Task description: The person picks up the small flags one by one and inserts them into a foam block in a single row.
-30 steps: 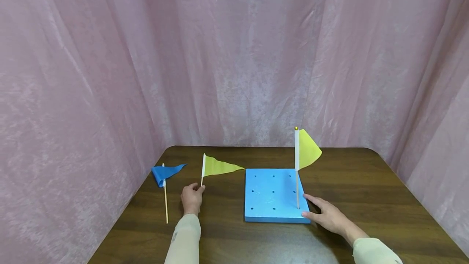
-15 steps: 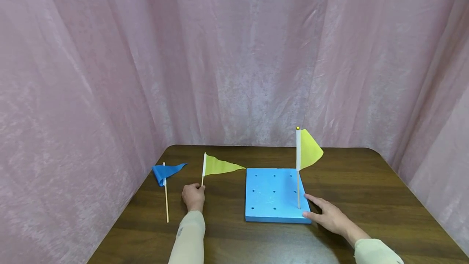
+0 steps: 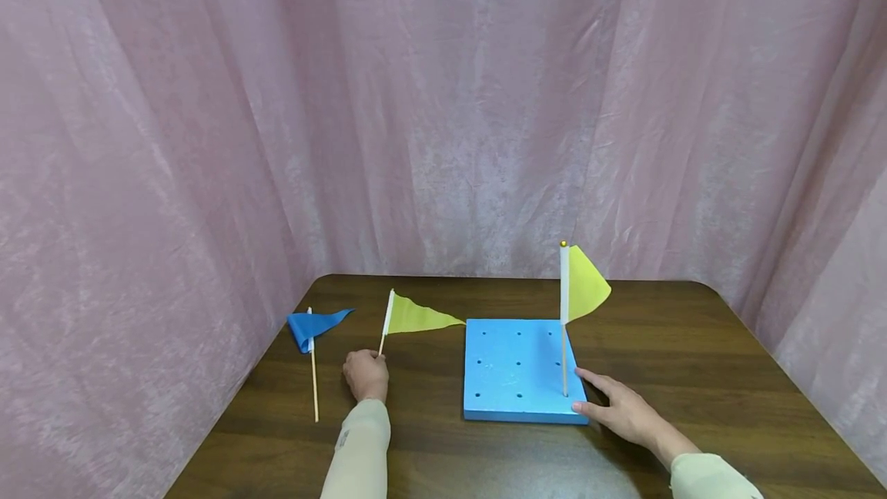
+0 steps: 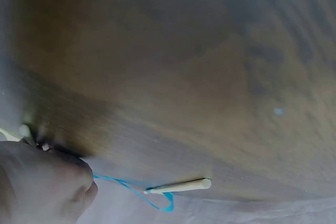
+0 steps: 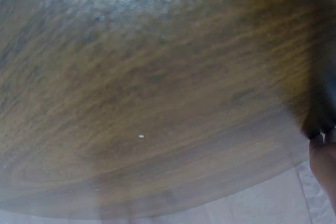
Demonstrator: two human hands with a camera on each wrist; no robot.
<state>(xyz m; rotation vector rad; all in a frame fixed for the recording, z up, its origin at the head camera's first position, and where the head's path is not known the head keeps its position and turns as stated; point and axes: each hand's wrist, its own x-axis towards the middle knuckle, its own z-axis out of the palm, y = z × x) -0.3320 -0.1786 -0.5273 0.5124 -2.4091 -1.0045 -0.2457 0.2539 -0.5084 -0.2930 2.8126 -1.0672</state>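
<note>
In the head view my left hand (image 3: 366, 376) pinches the stick of a yellow-green pennant flag (image 3: 419, 317) low on its pole. The pole leans a little to the right, and the pennant's tip comes right up to the corner of the blue board with holes (image 3: 497, 380). A second yellow flag (image 3: 586, 283) stands upright in the board's front right hole. My right hand (image 3: 624, 409) rests at the board's right edge, thumb and fingers spread along it. In the left wrist view the hand (image 4: 47, 184) has a stick end (image 4: 25, 129) showing beside its fingers.
A blue flag (image 3: 315, 327) lies on the table left of my left hand, its stick pointing toward me. The wooden table (image 3: 430, 453) has rounded far corners. Pink curtains (image 3: 443, 114) hang behind it and at both sides.
The yellow-green flag's pole has tipped slightly to the right, its top shifting that way. My left hand has turned a little over the stick. My right hand stays at the board.
</note>
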